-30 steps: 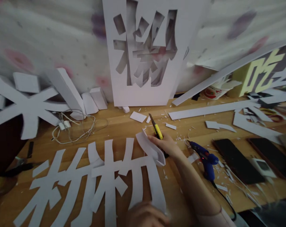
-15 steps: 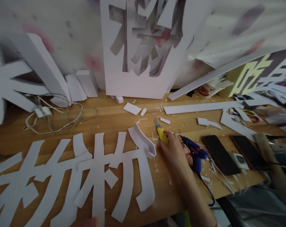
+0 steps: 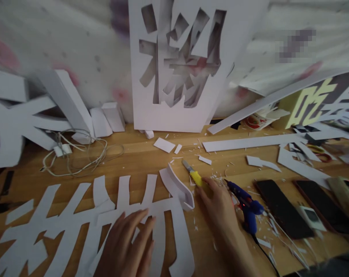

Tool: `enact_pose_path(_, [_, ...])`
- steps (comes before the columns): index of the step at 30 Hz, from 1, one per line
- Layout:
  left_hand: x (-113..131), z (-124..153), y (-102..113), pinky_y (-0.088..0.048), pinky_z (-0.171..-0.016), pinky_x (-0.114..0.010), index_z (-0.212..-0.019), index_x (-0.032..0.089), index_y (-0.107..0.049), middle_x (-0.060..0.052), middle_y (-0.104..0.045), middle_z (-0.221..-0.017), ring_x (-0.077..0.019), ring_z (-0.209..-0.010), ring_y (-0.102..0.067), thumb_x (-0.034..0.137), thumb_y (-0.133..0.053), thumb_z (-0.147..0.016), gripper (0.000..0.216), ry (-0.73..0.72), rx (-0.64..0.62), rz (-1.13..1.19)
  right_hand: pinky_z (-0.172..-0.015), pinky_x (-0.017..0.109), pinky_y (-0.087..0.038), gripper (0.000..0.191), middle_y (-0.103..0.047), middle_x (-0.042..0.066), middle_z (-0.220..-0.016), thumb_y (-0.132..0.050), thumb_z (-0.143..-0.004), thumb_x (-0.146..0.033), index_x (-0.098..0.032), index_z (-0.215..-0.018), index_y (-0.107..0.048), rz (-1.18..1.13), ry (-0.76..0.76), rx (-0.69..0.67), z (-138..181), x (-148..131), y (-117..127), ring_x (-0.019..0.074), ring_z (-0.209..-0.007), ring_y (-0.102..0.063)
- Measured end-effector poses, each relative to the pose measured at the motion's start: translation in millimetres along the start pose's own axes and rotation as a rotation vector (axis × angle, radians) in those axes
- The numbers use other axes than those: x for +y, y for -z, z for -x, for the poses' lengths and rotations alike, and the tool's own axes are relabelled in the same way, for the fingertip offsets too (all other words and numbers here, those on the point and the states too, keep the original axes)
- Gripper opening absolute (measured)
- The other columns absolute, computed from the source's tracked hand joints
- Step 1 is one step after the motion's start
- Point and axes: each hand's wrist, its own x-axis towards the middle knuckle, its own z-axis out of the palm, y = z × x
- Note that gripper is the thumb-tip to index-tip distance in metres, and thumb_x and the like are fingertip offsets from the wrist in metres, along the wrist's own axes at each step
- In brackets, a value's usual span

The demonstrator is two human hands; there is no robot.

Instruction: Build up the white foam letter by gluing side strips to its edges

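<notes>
Right hand (image 3: 217, 202) closed round knife (image 3: 195, 177), blade out, tip near curled strip (image 3: 178, 188) on worktop (image 3: 140, 154). Left hand (image 3: 128, 246) flat, fingers spread, pressing white cut-out (image 3: 178, 238). Risks, as I judge them: blade slipping toward left fingers; right wrist knocking glue gun (image 3: 246, 202) just beside it.

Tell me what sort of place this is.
Likely a sign-making or craft workbench: big white cut-out characters lie on the wooden table, beside a yellow utility knife, a blue glue gun and scattered offcuts.
</notes>
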Motion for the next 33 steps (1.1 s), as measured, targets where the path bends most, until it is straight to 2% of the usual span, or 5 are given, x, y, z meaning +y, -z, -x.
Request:
enact_pose_path(4, [-34,26,-28,-0.059,-0.084,-0.048,-0.135,0.026,-0.049,-0.013,-0.064,-0.128,-0.0305,-0.111,-0.065,0.03,-0.053,-0.091,0.044,0.024,-0.056,-0.192,-0.088,0.043,-0.051,0.026,-0.071,0.011,-0.105,-0.054,-0.093,-0.042,-0.021,-0.099,-0.067,-0.177,0.024,0.078,15,-11,10,0.028,-0.099,-0.066])
enact_pose_path(7, [-45,49,-34,-0.06,-0.073,-0.043,-0.134,0.024,-0.047,-0.016,-0.064,-0.121,-0.0311,-0.103,-0.067,0.034,-0.055,-0.09,0.046,0.165,-0.061,-0.223,-0.074,0.036,-0.056,0.026,-0.073,0.007,-0.094,-0.057,-0.092,-0.045,-0.022,-0.1,-0.067,-0.375,-0.072,-0.087,30,-26,12,0.0232,-0.082,-0.07])
enact_pose_path(21, [-28,45,-47,-0.043,-0.104,-0.066,-0.147,0.018,-0.032,-0.025,-0.037,-0.153,-0.0413,-0.141,-0.038,0.032,-0.054,-0.092,0.061,0.28,-0.008,-0.091,-0.083,0.035,-0.058,0.026,-0.075,0.009,-0.109,-0.061,-0.091,-0.039,-0.022,-0.108,-0.067,-0.693,-0.081,-0.266,18,-44,-1,0.0232,-0.098,-0.072])
enact_pose_path(27, [-36,52,-46,-0.046,-0.106,-0.058,-0.145,0.024,-0.035,-0.018,-0.035,-0.156,-0.0358,-0.143,-0.036,0.03,-0.054,-0.092,0.057,0.31,0.009,-0.029,-0.08,0.036,-0.058,0.026,-0.075,0.009,-0.104,-0.062,-0.088,-0.042,-0.02,-0.101,-0.068,-0.5,0.033,-0.157,2,-55,17,0.0226,-0.092,-0.072])
enact_pose_path(33, [-38,57,-55,-0.041,-0.11,-0.057,-0.142,0.018,-0.044,-0.018,-0.044,-0.152,-0.0362,-0.14,-0.042,0.03,-0.056,-0.087,0.059,0.2,0.053,-0.142,-0.082,0.033,-0.056,0.014,-0.074,0.006,-0.097,-0.056,-0.092,-0.026,-0.019,-0.097,-0.068,-0.15,0.255,-0.214,-86,-94,9,0.0188,-0.088,-0.071])
